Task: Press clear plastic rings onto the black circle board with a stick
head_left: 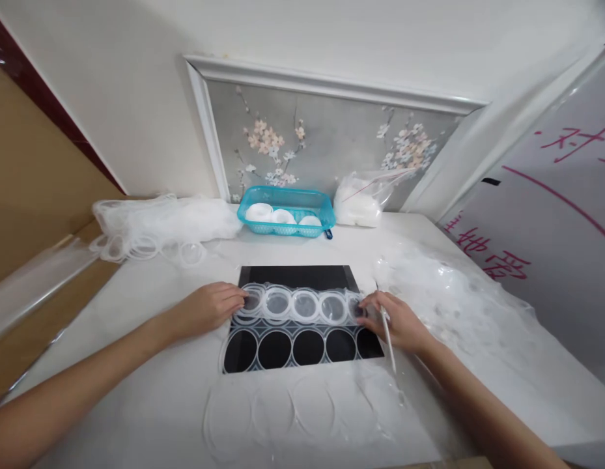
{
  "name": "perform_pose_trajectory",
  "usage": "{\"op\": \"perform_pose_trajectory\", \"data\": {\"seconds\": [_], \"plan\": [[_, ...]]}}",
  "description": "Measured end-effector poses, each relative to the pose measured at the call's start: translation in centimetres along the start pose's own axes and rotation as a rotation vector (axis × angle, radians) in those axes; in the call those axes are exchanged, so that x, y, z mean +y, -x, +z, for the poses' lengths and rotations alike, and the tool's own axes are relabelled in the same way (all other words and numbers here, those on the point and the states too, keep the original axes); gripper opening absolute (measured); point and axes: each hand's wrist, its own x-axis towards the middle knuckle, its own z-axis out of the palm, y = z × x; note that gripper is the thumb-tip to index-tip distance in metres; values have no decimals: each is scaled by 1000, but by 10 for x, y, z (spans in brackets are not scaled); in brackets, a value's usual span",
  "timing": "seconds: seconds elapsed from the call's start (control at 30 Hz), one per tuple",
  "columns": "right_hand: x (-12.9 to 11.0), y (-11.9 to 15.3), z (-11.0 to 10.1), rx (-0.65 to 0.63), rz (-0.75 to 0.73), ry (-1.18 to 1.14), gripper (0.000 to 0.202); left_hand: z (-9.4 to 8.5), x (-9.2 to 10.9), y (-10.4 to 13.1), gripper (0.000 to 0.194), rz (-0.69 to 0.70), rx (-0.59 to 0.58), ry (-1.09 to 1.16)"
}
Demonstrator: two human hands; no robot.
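A clear plastic film with rows of white rings (305,305) lies folded in a band across a black sheet (277,275). My left hand (217,305) pinches the left end of the band between closed fingers. At the right end, my right hand (394,320) pinches the same film and also keeps a thin white stick-like tool (387,342) between its fingers, pointing down toward me. Below the band, a single layer of the film shows large circles over the black sheet. More transparent film with faint circles (292,417) spreads on the white table toward me.
At the back stands a blue plastic basket (286,228) holding white round pieces. Right of it sits a clear bag of white material (358,205). A heap of white ring-shaped scraps (170,221) lies back left, and crumpled clear film (458,293) covers the right side.
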Motion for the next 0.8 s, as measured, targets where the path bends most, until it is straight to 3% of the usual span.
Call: {"op": "perform_pose_trajectory", "data": {"seconds": [0.13, 0.27, 0.37, 0.47, 0.53, 0.63, 0.7, 0.8], "plan": [[0, 13, -3, -4, -54, -40, 19, -9, -4, 5, 26, 43, -35, 80], [-2, 24, 2, 25, 7, -48, 15, -10, -3, 13, 26, 59, -63, 57], [4, 15, 5, 74, 74, -72, 19, -8, -5, 8, 24, 20, -75, 125], [19, -14, 0, 248, 179, -93, 28, -11, -15, -12, 33, -279, -18, 192], [25, -42, -6, 410, 269, -96, 33, -17, -22, -28, 39, -539, 100, 206], [13, -81, -11, 651, 394, -215, 45, -26, -20, -43, 44, -739, 300, 276], [-10, -96, -5, 625, 405, -357, 45, -28, -4, -41, 53, -735, 360, 293], [-54, -102, 19, 337, 393, -689, 56, -21, 31, -22, 43, -534, 258, 193]]}}
